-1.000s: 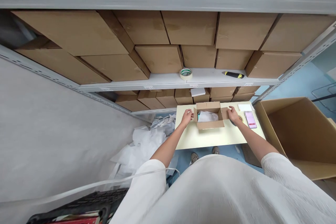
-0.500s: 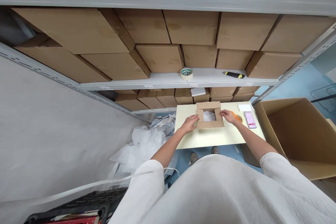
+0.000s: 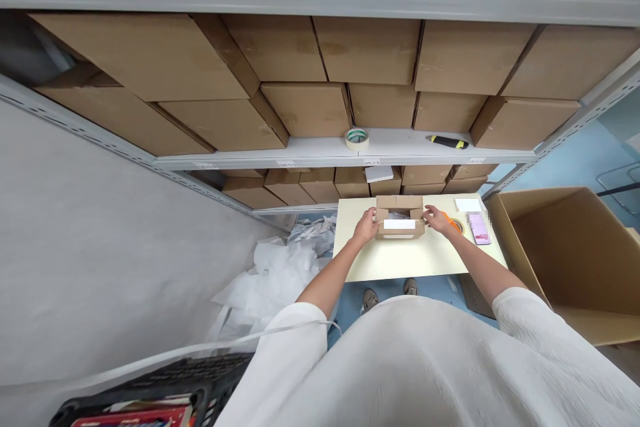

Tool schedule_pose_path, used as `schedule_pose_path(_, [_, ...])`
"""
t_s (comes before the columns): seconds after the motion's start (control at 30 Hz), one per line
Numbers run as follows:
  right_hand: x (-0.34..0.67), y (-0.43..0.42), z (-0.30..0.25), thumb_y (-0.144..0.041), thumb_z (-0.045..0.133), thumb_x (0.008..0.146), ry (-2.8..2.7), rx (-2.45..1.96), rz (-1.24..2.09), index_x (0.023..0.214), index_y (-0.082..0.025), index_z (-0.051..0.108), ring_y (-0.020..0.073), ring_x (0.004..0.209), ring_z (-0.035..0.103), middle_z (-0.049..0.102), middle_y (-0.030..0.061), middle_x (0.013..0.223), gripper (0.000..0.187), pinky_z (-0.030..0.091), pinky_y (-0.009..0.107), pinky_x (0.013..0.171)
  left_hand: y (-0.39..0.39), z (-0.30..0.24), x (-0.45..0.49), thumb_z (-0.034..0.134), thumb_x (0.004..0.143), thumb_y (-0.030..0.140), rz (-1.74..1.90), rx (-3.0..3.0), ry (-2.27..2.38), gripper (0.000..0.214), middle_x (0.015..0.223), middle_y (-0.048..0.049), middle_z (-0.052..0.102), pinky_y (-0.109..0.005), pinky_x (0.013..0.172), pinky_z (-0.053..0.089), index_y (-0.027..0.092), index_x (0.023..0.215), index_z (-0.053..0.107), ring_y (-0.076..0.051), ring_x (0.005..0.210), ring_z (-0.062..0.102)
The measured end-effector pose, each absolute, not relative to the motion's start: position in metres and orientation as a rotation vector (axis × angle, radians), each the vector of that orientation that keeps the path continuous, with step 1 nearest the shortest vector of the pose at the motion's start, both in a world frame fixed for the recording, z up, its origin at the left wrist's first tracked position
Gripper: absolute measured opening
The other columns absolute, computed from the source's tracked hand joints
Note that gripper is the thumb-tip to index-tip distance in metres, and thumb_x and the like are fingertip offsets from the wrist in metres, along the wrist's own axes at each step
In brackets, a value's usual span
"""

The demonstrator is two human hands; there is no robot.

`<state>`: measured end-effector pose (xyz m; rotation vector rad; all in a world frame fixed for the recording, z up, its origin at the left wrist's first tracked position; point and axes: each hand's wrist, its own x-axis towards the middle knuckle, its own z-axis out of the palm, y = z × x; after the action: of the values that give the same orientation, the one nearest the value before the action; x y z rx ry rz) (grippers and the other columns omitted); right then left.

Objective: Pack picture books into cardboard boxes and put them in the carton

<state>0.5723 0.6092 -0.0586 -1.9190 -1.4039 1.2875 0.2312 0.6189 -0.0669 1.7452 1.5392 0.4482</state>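
Observation:
A small brown cardboard box (image 3: 400,231) stands on the pale yellow table (image 3: 415,260). Its side flaps are folded in and a strip of white contents shows through the gap on top. My left hand (image 3: 367,225) presses against the box's left end with fingers curled on the flap. My right hand (image 3: 438,219) rests on the right end, fingers laid over the right flap. An orange tape dispenser (image 3: 454,223) lies just behind my right hand, partly hidden.
A pink item (image 3: 479,228) and a white pad (image 3: 468,205) lie at the table's right. A large open carton (image 3: 570,253) stands to the right. Shelves hold many brown boxes, a tape roll (image 3: 357,139) and a utility knife (image 3: 449,142). White wrapping (image 3: 273,273) litters the floor at left.
The box's side flaps went from standing open to folded inward, and a long flap has come down over the opening. Both hands moved in against the box's ends.

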Motion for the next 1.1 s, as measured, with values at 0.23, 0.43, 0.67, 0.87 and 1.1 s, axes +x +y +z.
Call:
schedule_pose_path(0.23, [0.56,0.616,-0.057,-0.062,0.063,0.091,-1.356,-1.989,1.247,0.157,-0.029,0.056,0.0329,0.149,0.054,0.055,0.0128,0.164,0.074,0.046,0.043,0.121,0.624,-0.076,0.239,0.065,0.097,0.017,0.393,1.81,1.63,0.075,0.151,-0.0142,0.059,-0.041,0.101,0.056,0.027,0.166,0.038,-0.029,0.118,0.071])
schedule_pose_path(0.43, [0.562,0.614,-0.051,-0.067,0.065,0.091,-1.108,-1.764,1.427,0.137,-0.034,0.06,0.027,0.131,0.066,0.063,0.0084,0.152,0.058,0.057,0.04,0.104,0.625,-0.075,0.237,0.069,0.097,0.024,0.366,1.826,1.637,0.095,0.157,-0.0149,0.053,-0.038,0.098,0.056,0.031,0.176,0.017,-0.027,0.114,0.072])
schedule_pose_path(0.67, [0.566,0.609,-0.062,-0.055,0.071,0.089,-1.293,-1.746,1.377,0.105,-0.028,0.063,0.0239,0.112,0.069,0.072,0.0062,0.127,0.033,0.06,0.036,0.092,0.618,-0.07,0.236,0.056,0.102,0.02,0.341,2.037,1.597,0.057,0.16,-0.0111,0.048,-0.04,0.096,0.058,0.029,0.157,0.051,-0.025,0.108,0.071])
schedule_pose_path(0.87, [0.564,0.607,-0.086,-0.031,0.069,0.085,-1.603,-1.74,1.068,0.111,-0.025,0.07,0.0245,0.111,0.066,0.07,0.0094,0.128,0.027,0.057,0.043,0.104,0.61,-0.063,0.243,0.055,0.1,0.016,0.308,2.285,1.559,0.036,0.156,-0.0138,0.054,-0.054,0.115,0.047,0.025,0.131,0.07,-0.036,0.139,0.055])
schedule_pose_path(1.1, [0.562,0.594,-0.098,-0.026,0.064,0.088,-1.722,-1.7,0.947,0.129,-0.025,0.069,0.0264,0.116,0.067,0.068,0.011,0.134,0.041,0.056,0.045,0.109,0.605,-0.062,0.264,0.063,0.103,0.029,0.14,2.523,1.254,0.04,0.157,-0.0134,0.057,-0.053,0.122,0.04,0.027,0.143,0.066,-0.035,0.146,0.05])
